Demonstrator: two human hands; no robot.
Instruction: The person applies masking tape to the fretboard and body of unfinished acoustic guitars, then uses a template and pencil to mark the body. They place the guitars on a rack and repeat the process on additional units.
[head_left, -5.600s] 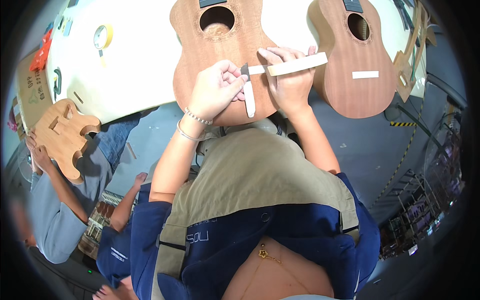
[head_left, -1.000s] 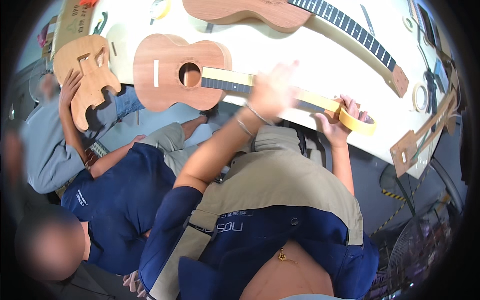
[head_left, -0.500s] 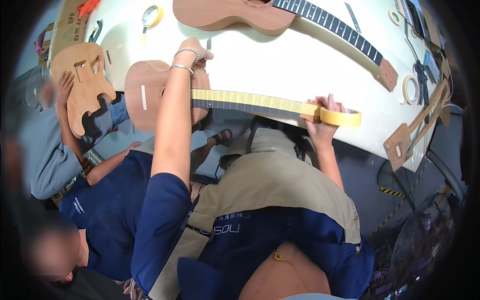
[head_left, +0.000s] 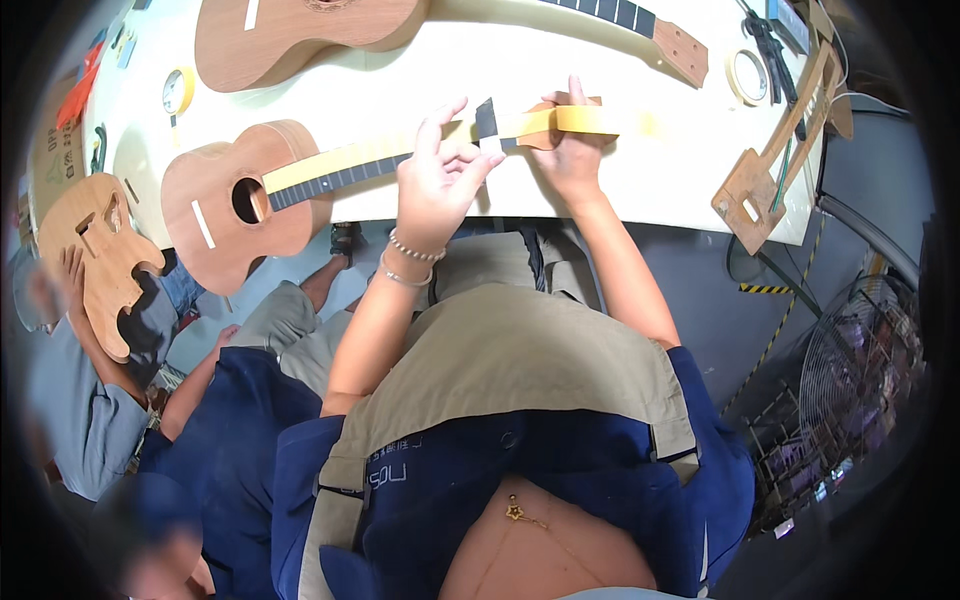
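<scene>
A small unfinished ukulele (head_left: 215, 165) lies along the table's near edge, its neck pointing right. Yellow masking tape (head_left: 345, 158) covers the far side of its dark fretboard and runs toward the headstock. Over the neck, my left hand (head_left: 435, 195) pinches a thin flat blade (head_left: 487, 122) between thumb and fingers, dark at its top and bright below. At the headstock, my right hand (head_left: 570, 170) is closed round the roll of masking tape (head_left: 590, 121); some of its fingers are hidden behind the roll and the wood.
Another ukulele (head_left: 310, 45) lies farther back. Tape rolls rest at the left (head_left: 178, 92) and right (head_left: 748, 78). A wooden neck piece (head_left: 752, 195) juts over the right corner. At left, a co-worker's hand (head_left: 72, 280) touches an electric guitar body (head_left: 100, 255). A fan (head_left: 860, 370) stands lower right.
My left hand has come back from the table beyond the ukulele's body to the neck, carrying the blade. My right hand stays at the headstock with the tape roll. The view has shifted right.
</scene>
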